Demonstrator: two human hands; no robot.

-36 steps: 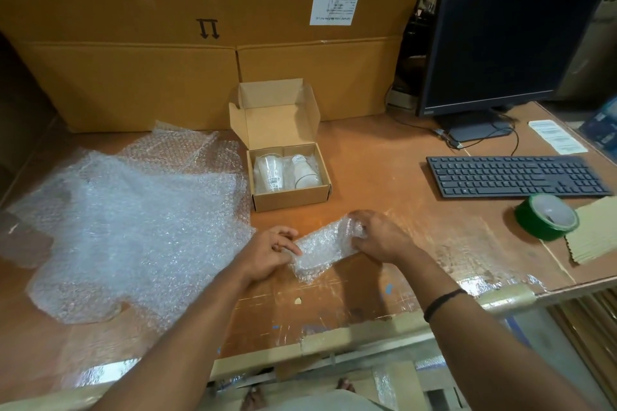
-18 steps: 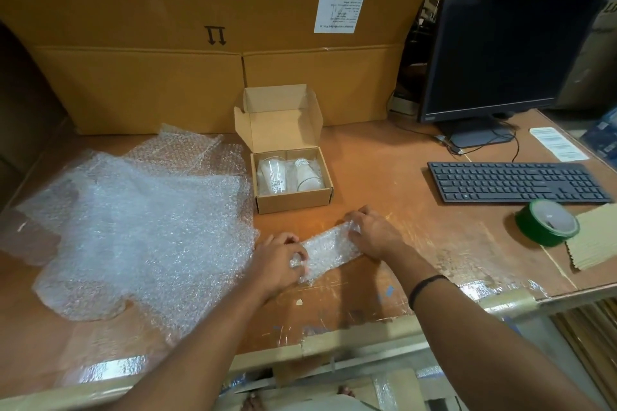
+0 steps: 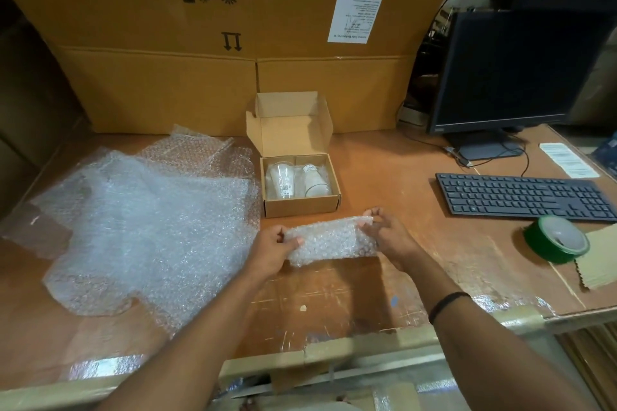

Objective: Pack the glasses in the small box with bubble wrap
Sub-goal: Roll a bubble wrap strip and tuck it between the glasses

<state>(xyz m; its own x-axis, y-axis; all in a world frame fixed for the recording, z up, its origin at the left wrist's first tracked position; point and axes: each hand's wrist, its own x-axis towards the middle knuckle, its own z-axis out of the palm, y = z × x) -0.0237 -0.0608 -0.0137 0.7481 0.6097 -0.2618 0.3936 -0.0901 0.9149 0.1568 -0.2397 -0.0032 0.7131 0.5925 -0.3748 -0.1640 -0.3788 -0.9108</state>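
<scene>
A small open cardboard box (image 3: 302,207) stands on the wooden table with its lid up. Two clear glasses lie side by side in it, one on the left (image 3: 281,180) and one on the right (image 3: 315,181). Just in front of the box, a small folded piece of bubble wrap (image 3: 329,240) is held off the table between both hands. My left hand (image 3: 272,248) pinches its left end. My right hand (image 3: 389,233) pinches its upper right corner.
A large heap of bubble wrap (image 3: 143,227) covers the table's left side. Big cardboard cartons (image 3: 200,43) wall off the back. A monitor (image 3: 521,73), a keyboard (image 3: 524,197), a green tape roll (image 3: 556,240) and cardboard sheets (image 3: 601,257) sit on the right.
The small bubble wrap piece lay pressed flat on the table under both hands. Now both hands have lifted it and hold it stretched, closer to the box.
</scene>
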